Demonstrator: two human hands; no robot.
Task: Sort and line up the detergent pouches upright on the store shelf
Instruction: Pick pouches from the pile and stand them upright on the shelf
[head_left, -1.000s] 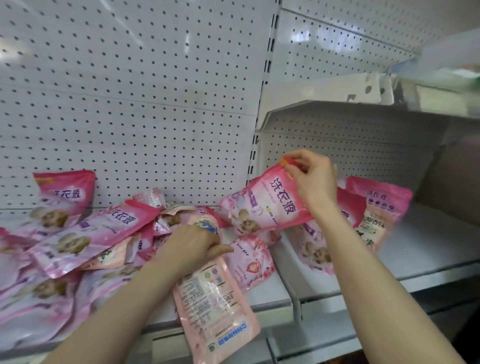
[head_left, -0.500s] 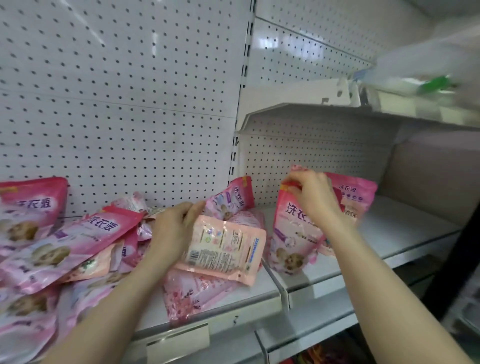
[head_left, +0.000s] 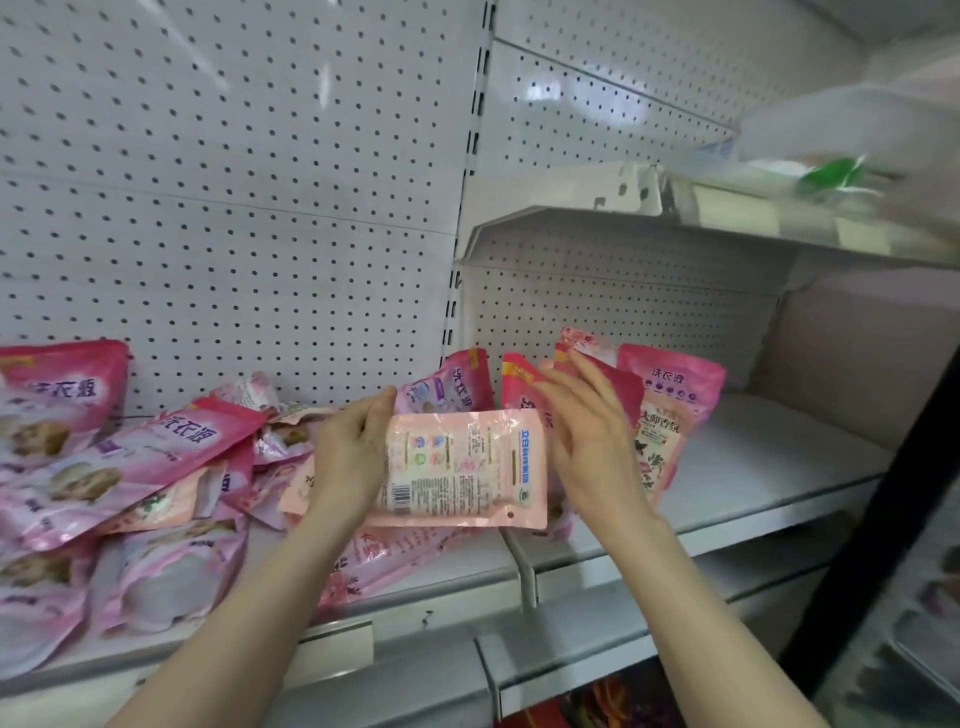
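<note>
Left hand (head_left: 353, 457) is clamped on the left edge of the held pouch (head_left: 467, 467). The pouch is turned sideways, its pale back label and barcode facing the camera, held just above the shelf (head_left: 753, 467) where the two bays meet. Right hand (head_left: 592, 441) is flat with fingers straight, at the pouch's right edge; it probably touches, but blur hides the contact. Just behind that hand, upright pouches (head_left: 675, 410) stand in a short row in the right bay. In the left bay a pile of pouches (head_left: 130, 467) lies flat and overlapping, with one leaning on the pegboard (head_left: 234, 208).
</note>
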